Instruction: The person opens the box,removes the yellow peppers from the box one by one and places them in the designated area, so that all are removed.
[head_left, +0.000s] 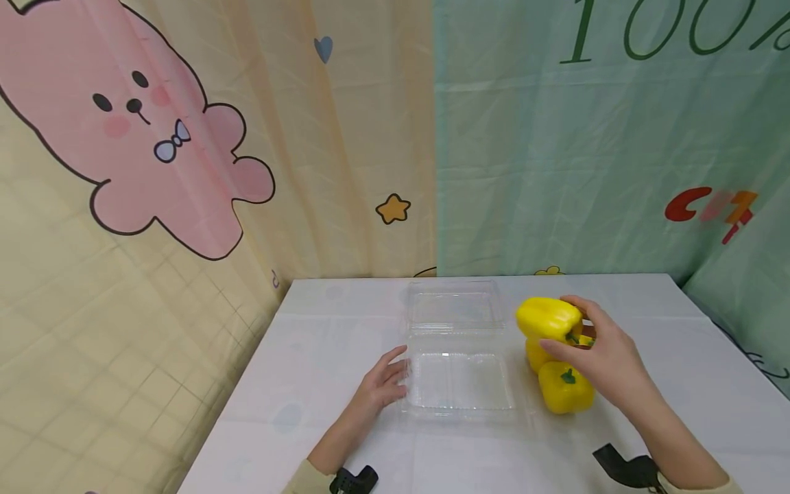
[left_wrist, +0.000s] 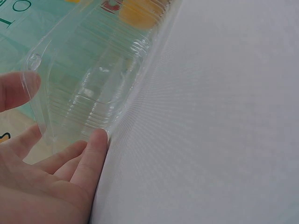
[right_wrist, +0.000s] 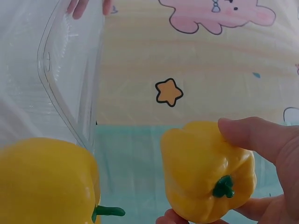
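My right hand (head_left: 607,357) grips a yellow bell pepper (head_left: 548,319) between thumb and fingers; its green stem (right_wrist: 224,186) shows in the right wrist view. Below the held pepper, another yellow pepper (head_left: 535,355) is mostly covered. A further yellow pepper (head_left: 564,391) sits nearer the front, stem facing the camera. The clear plastic container (head_left: 459,381) lies in the middle of the table, its hinged lid (head_left: 455,309) folded back. Along the container's left side, my left hand (head_left: 384,385) touches the wall with extended fingers, the thumb (left_wrist: 21,88) at the rim.
A white-covered table (head_left: 333,322) carries everything. Printed curtains (head_left: 345,137) hang behind its far edge and on both sides. A small dark reddish patch (head_left: 588,331) with yellow below it shows between the right fingers; its kind is unclear.
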Demonstrator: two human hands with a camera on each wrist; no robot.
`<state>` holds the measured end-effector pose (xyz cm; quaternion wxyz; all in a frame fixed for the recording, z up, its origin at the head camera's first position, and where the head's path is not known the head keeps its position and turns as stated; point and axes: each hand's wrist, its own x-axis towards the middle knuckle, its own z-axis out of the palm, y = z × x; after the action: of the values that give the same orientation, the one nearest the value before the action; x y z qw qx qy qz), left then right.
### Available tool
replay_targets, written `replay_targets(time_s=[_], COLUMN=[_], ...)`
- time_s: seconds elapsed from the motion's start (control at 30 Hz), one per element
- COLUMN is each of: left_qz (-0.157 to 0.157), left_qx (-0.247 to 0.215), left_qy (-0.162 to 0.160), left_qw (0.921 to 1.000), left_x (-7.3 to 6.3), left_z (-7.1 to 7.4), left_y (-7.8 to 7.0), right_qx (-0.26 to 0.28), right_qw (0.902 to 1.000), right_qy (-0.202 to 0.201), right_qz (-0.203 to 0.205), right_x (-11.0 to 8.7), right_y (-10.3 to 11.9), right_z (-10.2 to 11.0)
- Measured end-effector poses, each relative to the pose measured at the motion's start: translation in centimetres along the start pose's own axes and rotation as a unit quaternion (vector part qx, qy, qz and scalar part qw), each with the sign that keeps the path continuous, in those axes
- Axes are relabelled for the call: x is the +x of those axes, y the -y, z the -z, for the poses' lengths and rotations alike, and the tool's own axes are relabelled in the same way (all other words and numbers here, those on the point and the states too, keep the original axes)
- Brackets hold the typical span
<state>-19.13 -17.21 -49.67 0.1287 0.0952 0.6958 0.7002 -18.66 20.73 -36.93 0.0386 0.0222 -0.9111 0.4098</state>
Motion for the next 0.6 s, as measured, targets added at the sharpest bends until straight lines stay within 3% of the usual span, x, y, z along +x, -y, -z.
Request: replay_targets(time_s=[0.6], left_qz=[0.003], left_qx=[0.005], left_qy=[-0.001], left_qw=[1.0000], left_x=[-0.1], left_z=[0.0], left_y=[-0.1], right_qx=[-0.018], right_qw=[0.9997], right_qy=[-0.014], right_qz=[0.001], right_x=[-0.2], right_y=[-1.4], right_z=[1.8])
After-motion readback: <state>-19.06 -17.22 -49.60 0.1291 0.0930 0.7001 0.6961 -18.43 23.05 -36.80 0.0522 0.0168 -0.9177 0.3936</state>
